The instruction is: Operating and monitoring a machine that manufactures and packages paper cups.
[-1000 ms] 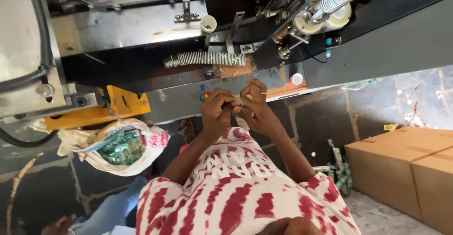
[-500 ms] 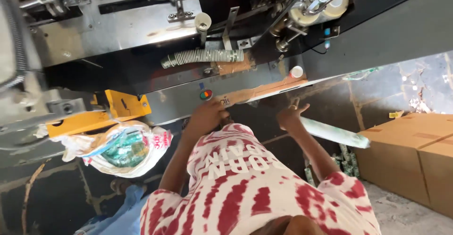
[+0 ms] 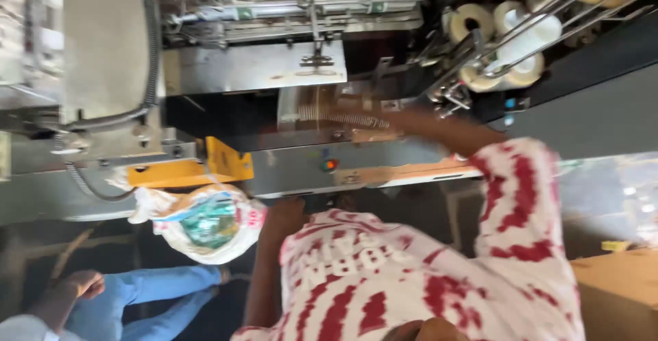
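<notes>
My right arm, in a red and white patterned sleeve, reaches up and left across the metal machine. My right hand (image 3: 343, 111) is a motion blur at the coiled spring (image 3: 343, 116) and a brown part beside it. Its grip cannot be made out. My left hand (image 3: 286, 211) sits lower, just under the machine's grey front panel (image 3: 384, 166), near a small red and green indicator light (image 3: 330, 165). Its fingers are in shadow.
A yellow bracket (image 3: 199, 169) juts from the machine above a white plastic bag (image 3: 205, 223) of packets. Pale rolls (image 3: 510, 36) sit on rods at the upper right. A cardboard box (image 3: 617, 293) stands at the lower right. Another person's hand (image 3: 82, 283) and blue-clad leg (image 3: 157, 289) are at the lower left.
The hands were together at the panel, then parted. My right hand has swung up and left to the spring, and my left hand has dropped below the panel edge. The view has shifted closer.
</notes>
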